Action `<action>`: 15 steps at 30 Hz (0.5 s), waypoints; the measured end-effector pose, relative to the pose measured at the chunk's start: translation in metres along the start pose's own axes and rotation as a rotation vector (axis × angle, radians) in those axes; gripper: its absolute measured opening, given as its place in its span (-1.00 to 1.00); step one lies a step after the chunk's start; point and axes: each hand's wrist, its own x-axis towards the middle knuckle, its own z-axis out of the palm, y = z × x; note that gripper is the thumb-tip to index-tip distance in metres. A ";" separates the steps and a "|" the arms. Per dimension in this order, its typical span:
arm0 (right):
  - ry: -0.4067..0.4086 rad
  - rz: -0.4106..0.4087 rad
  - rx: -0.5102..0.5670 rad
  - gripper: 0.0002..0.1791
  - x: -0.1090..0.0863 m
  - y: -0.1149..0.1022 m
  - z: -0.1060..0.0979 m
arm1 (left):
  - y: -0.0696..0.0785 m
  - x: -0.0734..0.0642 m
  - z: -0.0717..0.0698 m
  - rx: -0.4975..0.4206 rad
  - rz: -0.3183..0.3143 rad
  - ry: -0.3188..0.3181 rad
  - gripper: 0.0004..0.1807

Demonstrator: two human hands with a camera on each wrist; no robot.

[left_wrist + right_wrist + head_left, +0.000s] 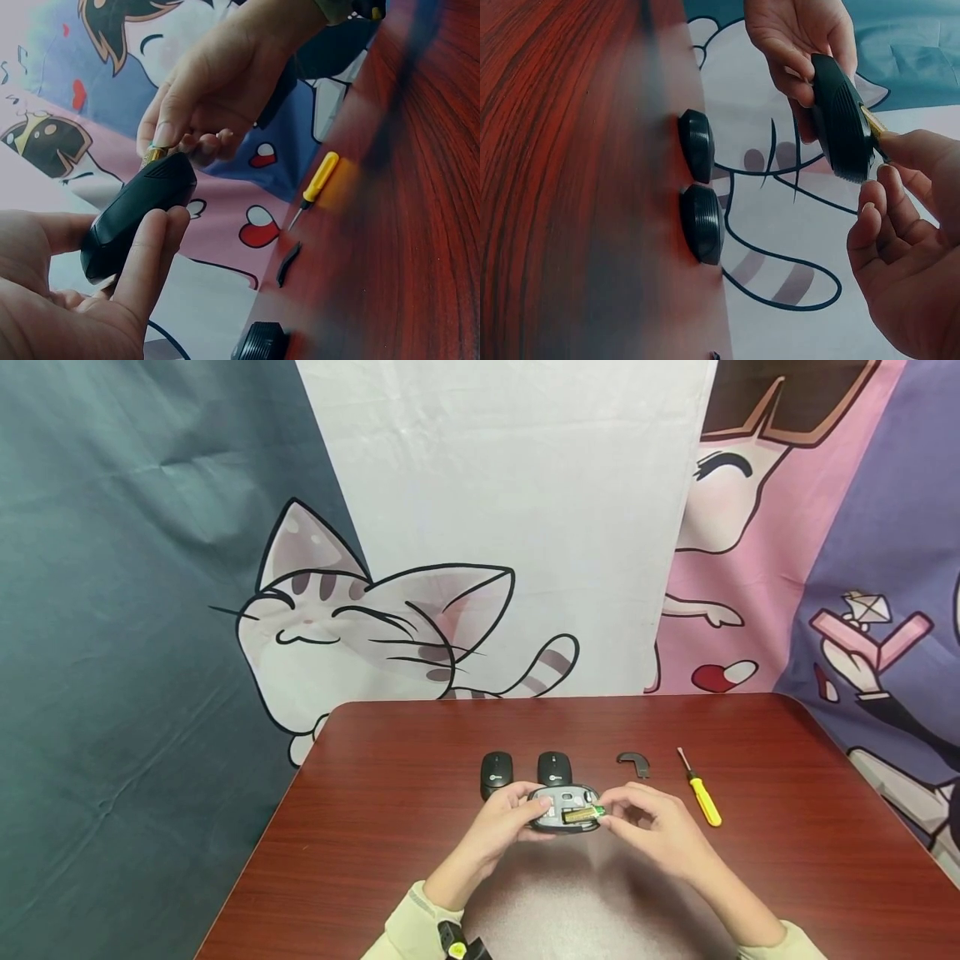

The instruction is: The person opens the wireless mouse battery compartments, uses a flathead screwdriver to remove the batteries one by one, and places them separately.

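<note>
In the left wrist view, the held mouse (pixel 139 217) hides for you most of the battery (pixel 154 154); beyond your left grip (pixel 82 322), a second mouse (pixel 261 343) is cut by the bottom edge.

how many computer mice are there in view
3: the left mouse and right mouse sit side by side on the table; the held mouse is up in front of them, underside facing the head camera. No others show.
</note>
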 end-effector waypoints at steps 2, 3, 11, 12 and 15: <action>0.003 0.017 0.011 -0.62 -0.001 0.002 -0.002 | -0.001 0.001 0.000 -0.004 0.002 0.004 -0.57; 0.005 0.027 0.014 -0.62 -0.001 0.002 -0.003 | -0.001 0.001 0.000 -0.006 0.004 0.004 -0.57; 0.008 0.125 0.054 -0.71 -0.005 0.007 -0.012 | -0.004 0.002 0.000 -0.014 0.006 0.017 -0.58; 0.008 0.136 0.057 -0.72 -0.005 0.007 -0.014 | -0.004 0.003 0.000 -0.012 0.004 0.019 -0.58; 0.021 0.152 0.044 -0.73 -0.006 0.008 -0.018 | -0.005 0.004 0.001 -0.007 -0.002 0.024 -0.58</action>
